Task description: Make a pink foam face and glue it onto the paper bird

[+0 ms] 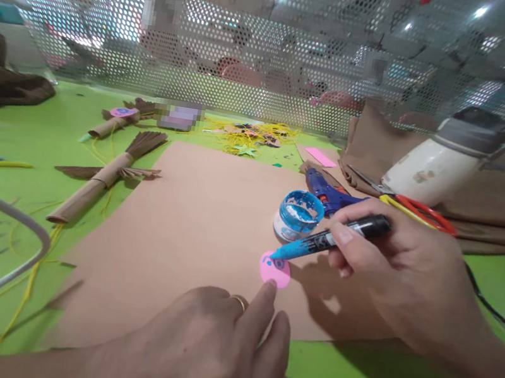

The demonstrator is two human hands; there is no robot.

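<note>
Loosely spread, left fingers touch the pink disc, right fingers pinching a marker over it.

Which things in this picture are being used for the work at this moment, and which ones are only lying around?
In use:
marker, held in the right hand
pink disc, touched by the left hand
brown paper, under the disc
blue jar, perhaps; it stands close to the marker

Lying about:
glue gun
scissors
white bottle
yellow strings
rolled-paper figure
</note>
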